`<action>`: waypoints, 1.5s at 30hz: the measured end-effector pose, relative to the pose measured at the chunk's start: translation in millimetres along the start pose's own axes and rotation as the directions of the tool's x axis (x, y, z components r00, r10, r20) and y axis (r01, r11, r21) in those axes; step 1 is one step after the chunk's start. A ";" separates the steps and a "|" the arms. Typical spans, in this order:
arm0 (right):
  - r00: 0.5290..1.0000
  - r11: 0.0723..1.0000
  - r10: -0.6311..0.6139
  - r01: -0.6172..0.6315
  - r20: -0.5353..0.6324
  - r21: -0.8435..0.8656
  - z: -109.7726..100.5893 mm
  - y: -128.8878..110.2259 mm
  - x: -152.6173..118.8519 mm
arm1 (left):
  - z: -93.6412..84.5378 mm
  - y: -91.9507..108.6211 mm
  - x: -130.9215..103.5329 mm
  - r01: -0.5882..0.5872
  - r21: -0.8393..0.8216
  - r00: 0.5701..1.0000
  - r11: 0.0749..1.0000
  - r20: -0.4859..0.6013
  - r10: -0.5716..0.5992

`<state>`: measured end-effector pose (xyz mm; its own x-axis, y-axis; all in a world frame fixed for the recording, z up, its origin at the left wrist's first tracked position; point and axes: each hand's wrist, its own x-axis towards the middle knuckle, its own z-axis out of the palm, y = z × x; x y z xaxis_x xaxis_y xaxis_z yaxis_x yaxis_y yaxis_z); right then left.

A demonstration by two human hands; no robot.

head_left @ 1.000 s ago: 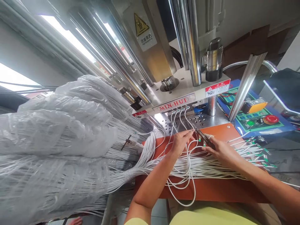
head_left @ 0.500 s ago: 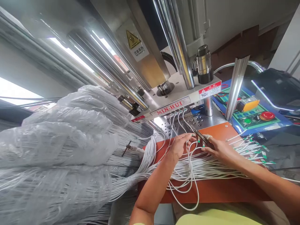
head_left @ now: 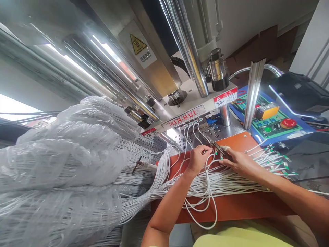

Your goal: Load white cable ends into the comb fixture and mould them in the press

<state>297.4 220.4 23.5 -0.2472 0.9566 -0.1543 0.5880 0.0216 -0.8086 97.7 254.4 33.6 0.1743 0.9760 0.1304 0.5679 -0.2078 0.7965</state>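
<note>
My left hand [head_left: 199, 159] is closed in a pinch at the tip of a dark metal tool; what its fingertips hold is too small to name. My right hand [head_left: 235, 159] is wrapped round the metal tool [head_left: 221, 151], which points up and left toward my left hand. Green-ended connectors show between the hands. Looped white cables [head_left: 209, 192] hang below them over the orange-brown board [head_left: 231, 209]. Several white cables run from the hands' area up to the connectors [head_left: 192, 122] under the machine's front plate.
The press's front plate [head_left: 182, 118] and steel columns stand above the hands. A control box [head_left: 277, 125] with red and green buttons is at the right. Plastic-wrapped cable bundles [head_left: 64, 164] fill the left. A small T-handle clamp [head_left: 136, 164] sits beside the cables.
The view has shifted slightly, moving the machine left in the picture. My left hand has turned a little, its fingers more curled at the tool's tip. My right hand keeps its grip.
</note>
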 end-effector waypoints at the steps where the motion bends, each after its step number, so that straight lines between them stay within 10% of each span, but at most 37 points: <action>1: 1.000 1.000 -0.007 0.007 -0.009 0.009 0.7 1.0 0.1 | 0.3 -0.5 -0.2 -0.022 0.022 1.000 1.000 -0.008 0.022; 45: 0.992 0.993 -0.014 0.028 -0.123 0.113 -0.3 -4.6 -11.0 | 5.2 3.5 6.1 -0.320 0.069 0.944 0.945 -0.061 0.324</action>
<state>297.7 209.8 29.2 -0.1589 0.9847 -0.0719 0.4899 0.0154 -0.8716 105.0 259.3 34.2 0.2994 0.8581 0.4171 0.5361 -0.5129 0.6705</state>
